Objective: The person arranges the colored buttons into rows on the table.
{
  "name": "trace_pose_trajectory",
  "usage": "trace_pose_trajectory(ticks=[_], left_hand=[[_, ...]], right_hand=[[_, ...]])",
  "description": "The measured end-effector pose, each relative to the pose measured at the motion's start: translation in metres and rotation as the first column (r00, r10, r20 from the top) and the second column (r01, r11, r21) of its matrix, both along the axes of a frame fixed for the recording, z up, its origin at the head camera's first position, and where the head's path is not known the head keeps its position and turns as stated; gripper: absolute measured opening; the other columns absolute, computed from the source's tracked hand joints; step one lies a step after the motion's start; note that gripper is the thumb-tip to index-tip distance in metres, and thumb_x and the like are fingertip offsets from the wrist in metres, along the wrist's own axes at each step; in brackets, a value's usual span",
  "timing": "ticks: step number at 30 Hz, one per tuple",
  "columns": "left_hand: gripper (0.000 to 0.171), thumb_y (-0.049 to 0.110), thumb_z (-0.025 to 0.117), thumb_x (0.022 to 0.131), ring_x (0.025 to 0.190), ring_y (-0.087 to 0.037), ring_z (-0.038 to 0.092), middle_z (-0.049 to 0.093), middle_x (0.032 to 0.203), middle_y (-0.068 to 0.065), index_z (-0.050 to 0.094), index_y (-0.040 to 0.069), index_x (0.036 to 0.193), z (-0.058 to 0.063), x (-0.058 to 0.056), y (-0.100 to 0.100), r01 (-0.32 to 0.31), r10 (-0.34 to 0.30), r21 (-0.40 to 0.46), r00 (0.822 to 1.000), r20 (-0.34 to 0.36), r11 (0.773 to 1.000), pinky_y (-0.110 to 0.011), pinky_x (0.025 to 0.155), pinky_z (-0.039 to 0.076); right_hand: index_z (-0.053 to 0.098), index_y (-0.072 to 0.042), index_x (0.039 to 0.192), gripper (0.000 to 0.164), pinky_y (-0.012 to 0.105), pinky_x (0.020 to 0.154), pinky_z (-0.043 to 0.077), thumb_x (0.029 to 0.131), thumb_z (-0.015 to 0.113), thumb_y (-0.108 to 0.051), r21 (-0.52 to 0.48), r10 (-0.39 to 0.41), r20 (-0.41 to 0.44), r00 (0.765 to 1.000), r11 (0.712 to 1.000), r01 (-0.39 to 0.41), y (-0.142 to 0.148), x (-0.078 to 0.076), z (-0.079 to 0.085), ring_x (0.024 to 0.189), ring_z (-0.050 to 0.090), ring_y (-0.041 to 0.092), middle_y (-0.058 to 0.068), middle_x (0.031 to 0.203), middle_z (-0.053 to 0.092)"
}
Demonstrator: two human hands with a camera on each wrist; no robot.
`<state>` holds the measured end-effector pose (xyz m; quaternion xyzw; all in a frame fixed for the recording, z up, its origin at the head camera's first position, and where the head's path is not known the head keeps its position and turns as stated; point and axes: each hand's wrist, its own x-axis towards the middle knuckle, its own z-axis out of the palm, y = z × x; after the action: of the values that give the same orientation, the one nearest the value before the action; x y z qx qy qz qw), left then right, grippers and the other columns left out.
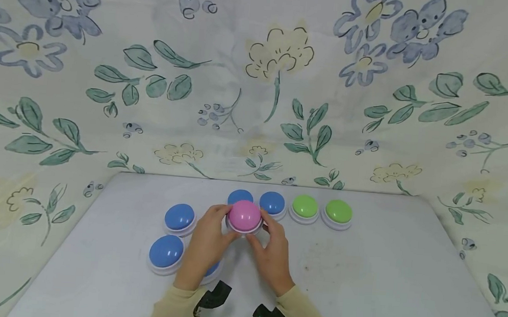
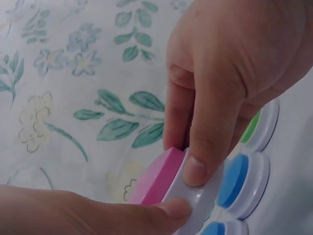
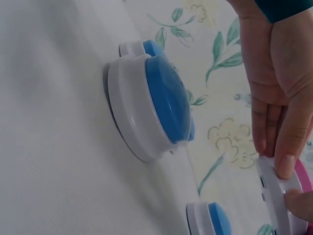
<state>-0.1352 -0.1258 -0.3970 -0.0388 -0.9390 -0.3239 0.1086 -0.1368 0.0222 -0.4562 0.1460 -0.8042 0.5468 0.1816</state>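
Observation:
Both hands grip one pink dome push button (image 1: 244, 216) with a white base, raised over the white table. My left hand (image 1: 207, 243) holds its left side, thumb on the near side of the base and fingers at the rim. My right hand (image 1: 273, 255) grips the right side the same way. In the left wrist view the right hand (image 2: 230, 73) comes from above and the left thumb (image 2: 166, 210) presses the white base. In the right wrist view the left hand (image 3: 286, 88) pinches the white base (image 3: 276, 196), whose underside partly shows.
Behind the pink button stand two blue buttons (image 1: 272, 203), beside two green buttons (image 1: 305, 206) to the right. More blue buttons (image 1: 180, 217) stand at the left, one partly hidden under the left forearm. A floral cloth (image 1: 224, 78) rises behind the table (image 1: 382, 285).

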Motion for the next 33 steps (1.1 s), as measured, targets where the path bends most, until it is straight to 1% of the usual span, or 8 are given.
trace_pose_trajectory(ticks=[4, 6, 10, 14, 19, 26, 30, 33], left_hand=[[0.063, 0.004, 0.087, 0.076, 0.119, -0.04, 0.06, 0.06, 0.129, -0.024, 0.06, -0.007, 0.131, -0.003, 0.0, 0.008, 0.027, -0.026, 0.017, 0.998, -0.053, 0.999, -0.052, 0.102, 0.049], [0.062, 0.005, 0.088, 0.075, 0.118, -0.039, 0.061, 0.061, 0.128, -0.024, 0.061, -0.007, 0.13, -0.005, 0.001, 0.012, 0.038, -0.037, 0.019, 0.997, -0.066, 0.999, -0.052, 0.101, 0.05], [0.063, 0.006, 0.088, 0.075, 0.118, -0.037, 0.062, 0.061, 0.128, -0.021, 0.061, -0.005, 0.131, -0.007, 0.003, 0.021, 0.047, -0.044, 0.039, 0.998, -0.053, 0.998, -0.05, 0.101, 0.051], [0.064, 0.006, 0.088, 0.075, 0.119, -0.037, 0.061, 0.061, 0.129, -0.021, 0.061, -0.005, 0.132, -0.009, 0.006, 0.031, 0.06, -0.057, 0.059, 0.997, -0.057, 0.996, -0.049, 0.101, 0.051], [0.064, 0.006, 0.088, 0.076, 0.121, -0.036, 0.061, 0.061, 0.131, -0.021, 0.061, -0.005, 0.132, -0.013, 0.009, 0.041, 0.073, -0.069, 0.059, 0.996, -0.062, 0.996, -0.047, 0.101, 0.051], [0.063, 0.008, 0.089, 0.075, 0.119, -0.032, 0.062, 0.062, 0.129, -0.017, 0.062, -0.004, 0.131, -0.019, 0.012, 0.056, 0.1, -0.094, 0.054, 0.991, -0.096, 0.994, -0.045, 0.101, 0.052], [0.063, 0.008, 0.089, 0.075, 0.118, -0.031, 0.062, 0.062, 0.128, -0.017, 0.062, -0.003, 0.131, -0.024, 0.013, 0.066, 0.108, -0.099, 0.071, 0.987, -0.126, 0.992, -0.043, 0.1, 0.052], [0.063, 0.008, 0.09, 0.074, 0.116, -0.03, 0.063, 0.063, 0.126, -0.016, 0.063, -0.003, 0.13, -0.027, 0.014, 0.074, 0.113, -0.099, 0.08, 0.983, -0.157, 0.99, -0.041, 0.098, 0.054]], right_hand=[[0.049, -0.002, 0.145, 0.061, 0.044, 0.105, 0.049, 0.091, 0.074, -0.01, -0.002, -0.024, 0.0, 1.0, 1.0, 0.024, 0.008, 0.004, 0.0, 0.13, 0.052, 0.031, 0.014, 0.142, 0.056], [0.049, -0.002, 0.145, 0.061, 0.044, 0.105, 0.049, 0.091, 0.075, -0.009, -0.001, -0.034, -0.002, 0.999, 0.999, 0.034, 0.012, 0.005, -0.002, 0.13, 0.052, 0.031, 0.014, 0.142, 0.055], [0.049, -0.002, 0.145, 0.062, 0.045, 0.103, 0.05, 0.089, 0.076, -0.006, 0.018, -0.057, -0.009, 0.998, 0.998, 0.057, 0.022, 0.009, -0.003, 0.129, 0.053, 0.031, 0.014, 0.141, 0.056], [0.05, 0.001, 0.143, 0.063, 0.046, 0.102, 0.051, 0.087, 0.077, -0.003, 0.036, -0.081, -0.031, 0.996, 0.996, 0.083, 0.031, 0.013, -0.004, 0.127, 0.054, 0.031, 0.015, 0.139, 0.057], [0.05, 0.001, 0.143, 0.064, 0.047, 0.1, 0.052, 0.085, 0.078, -0.003, 0.069, -0.106, -0.05, 0.993, 0.992, 0.109, 0.044, 0.016, -0.006, 0.125, 0.055, 0.031, 0.015, 0.138, 0.058], [0.051, 0.0, 0.142, 0.065, 0.048, 0.097, 0.053, 0.083, 0.079, 0.0, 0.075, -0.123, -0.073, 0.99, 0.989, 0.129, 0.061, 0.019, -0.011, 0.122, 0.056, 0.032, 0.016, 0.135, 0.059], [0.051, 0.0, 0.143, 0.063, 0.048, 0.097, 0.053, 0.086, 0.077, 0.0, 0.069, -0.127, -0.079, 0.989, 0.989, 0.132, 0.07, 0.022, -0.014, 0.121, 0.057, 0.032, 0.016, 0.135, 0.059], [0.05, 0.001, 0.143, 0.062, 0.045, 0.098, 0.052, 0.087, 0.076, 0.0, 0.07, -0.129, -0.086, 0.988, 0.988, 0.135, 0.076, 0.023, -0.014, 0.121, 0.057, 0.033, 0.018, 0.136, 0.058]])
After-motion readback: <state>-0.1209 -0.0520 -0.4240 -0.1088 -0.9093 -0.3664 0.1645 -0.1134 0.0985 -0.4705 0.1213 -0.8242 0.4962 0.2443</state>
